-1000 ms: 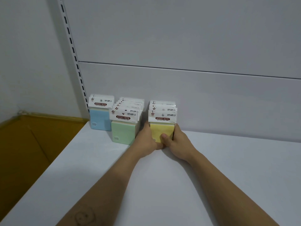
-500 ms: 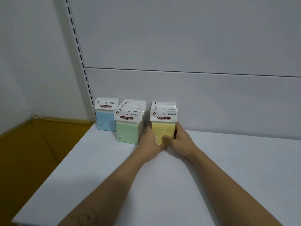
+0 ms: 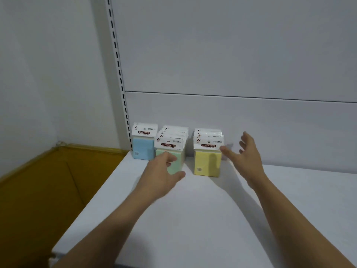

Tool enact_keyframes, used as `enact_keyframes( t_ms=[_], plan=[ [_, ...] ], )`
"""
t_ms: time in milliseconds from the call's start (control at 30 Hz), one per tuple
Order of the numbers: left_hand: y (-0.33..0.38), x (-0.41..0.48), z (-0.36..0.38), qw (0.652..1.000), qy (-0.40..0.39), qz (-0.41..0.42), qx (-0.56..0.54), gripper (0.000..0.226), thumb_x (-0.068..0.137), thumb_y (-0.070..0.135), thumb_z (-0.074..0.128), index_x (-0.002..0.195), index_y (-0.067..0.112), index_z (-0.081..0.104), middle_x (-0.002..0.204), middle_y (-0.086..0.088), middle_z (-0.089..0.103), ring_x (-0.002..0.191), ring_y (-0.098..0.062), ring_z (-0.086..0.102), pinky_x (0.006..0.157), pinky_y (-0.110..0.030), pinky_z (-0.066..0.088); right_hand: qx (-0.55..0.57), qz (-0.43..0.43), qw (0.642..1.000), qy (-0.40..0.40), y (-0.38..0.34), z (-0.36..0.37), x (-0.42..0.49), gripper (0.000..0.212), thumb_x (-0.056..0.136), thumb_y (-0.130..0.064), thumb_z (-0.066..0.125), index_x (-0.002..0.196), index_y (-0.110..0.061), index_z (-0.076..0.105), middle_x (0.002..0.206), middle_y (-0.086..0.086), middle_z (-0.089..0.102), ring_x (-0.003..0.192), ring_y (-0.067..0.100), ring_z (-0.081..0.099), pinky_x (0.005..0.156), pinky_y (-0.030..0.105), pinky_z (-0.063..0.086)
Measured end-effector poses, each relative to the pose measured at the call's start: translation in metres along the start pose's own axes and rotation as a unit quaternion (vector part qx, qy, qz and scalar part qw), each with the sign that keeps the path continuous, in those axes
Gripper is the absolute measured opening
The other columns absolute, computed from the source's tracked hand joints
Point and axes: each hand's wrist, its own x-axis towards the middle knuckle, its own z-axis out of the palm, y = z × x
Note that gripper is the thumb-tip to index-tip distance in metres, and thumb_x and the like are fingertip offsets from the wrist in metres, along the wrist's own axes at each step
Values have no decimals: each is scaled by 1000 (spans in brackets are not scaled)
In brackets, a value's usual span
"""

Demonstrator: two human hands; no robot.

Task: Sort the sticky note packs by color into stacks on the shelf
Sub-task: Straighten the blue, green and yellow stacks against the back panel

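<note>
Three rows of sticky note packs stand upright at the back left of the white shelf (image 3: 202, 219): blue packs (image 3: 142, 149) at the far left, green packs (image 3: 178, 163) in the middle, yellow packs (image 3: 207, 164) on the right. Each pack has a white header card. My left hand (image 3: 162, 175) hovers in front of the green row, fingers loosely curled and blurred, holding nothing. My right hand (image 3: 245, 155) is open with spread fingers just right of the yellow row, apart from it.
A slotted metal upright (image 3: 117, 70) runs up the back panel behind the blue packs. The shelf's left edge drops to an ochre floor (image 3: 38, 200). Bare shelf surface stretches to the right and front.
Both hands let go of the yellow row. My left hand moved left in front of the green packs, and my right hand drew back to the right and opened.
</note>
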Motion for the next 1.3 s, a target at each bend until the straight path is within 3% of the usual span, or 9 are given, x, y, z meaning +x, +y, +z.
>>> enact_keyframes(
  t_ms=[100,233,300,400,500,633,1033,1200,1300],
  plan=[
    [-21,13,-25,997,80,-12,7,45,74,30,80,106,22,49,112,4,56,97,-12,55,78,-25,42,-11,-67,992,104,-30,2,-21,60,79,-27,76,130,-15,46,128,0,55,106,13,59,88,30,49],
    [-45,33,-29,997,54,-45,17,64,70,37,81,118,20,43,121,-1,52,103,-20,56,87,-36,48,-95,-73,993,18,-47,43,-58,34,82,-28,72,112,-22,58,106,-10,63,70,-2,59,64,7,39],
    [-50,39,-27,998,31,-51,11,74,70,37,81,128,17,40,128,-4,51,110,-23,56,93,-42,49,-142,-58,987,-42,-47,74,-71,42,83,-30,71,121,-21,56,112,-11,61,78,3,62,71,8,41],
    [-53,48,-24,999,11,-39,3,71,70,35,81,127,15,44,127,-4,55,112,-23,56,94,-41,49,-178,-42,981,-62,-40,113,-75,45,86,-29,66,127,-16,53,123,-1,59,102,23,62,89,28,45],
    [-57,55,-22,999,-22,-24,-13,60,69,34,81,119,15,52,119,-1,63,106,-19,60,87,-37,53,-170,8,983,-65,-36,136,-73,25,87,-26,59,110,-18,52,105,5,66,88,30,67,75,38,53],
    [-63,61,-18,998,-49,-12,-27,54,67,37,80,113,16,63,108,1,69,94,-18,65,81,-34,56,-153,57,986,-21,-30,154,-69,23,88,-22,52,111,-16,52,97,9,68,80,35,66,73,44,54],
    [-74,61,-13,998,-24,-17,-53,36,75,24,71,108,11,67,106,-7,71,97,-25,66,84,-37,55,-172,79,981,51,-28,166,-67,20,93,-16,41,86,-16,59,76,6,66,73,32,65,66,34,47],
    [-75,61,-21,999,-39,-10,-27,44,76,29,74,116,12,63,114,-7,68,103,-25,63,88,-36,53,-156,62,985,39,-31,162,-74,16,92,-26,46,100,-26,59,93,0,68,77,32,66,68,50,56],
    [-81,63,-36,1000,-21,6,-4,53,78,33,74,124,13,58,122,-4,64,105,-22,63,92,-36,51,-155,54,986,37,-38,153,-84,31,91,-30,53,120,-21,57,116,3,64,90,31,67,78,50,55]
  ],
)
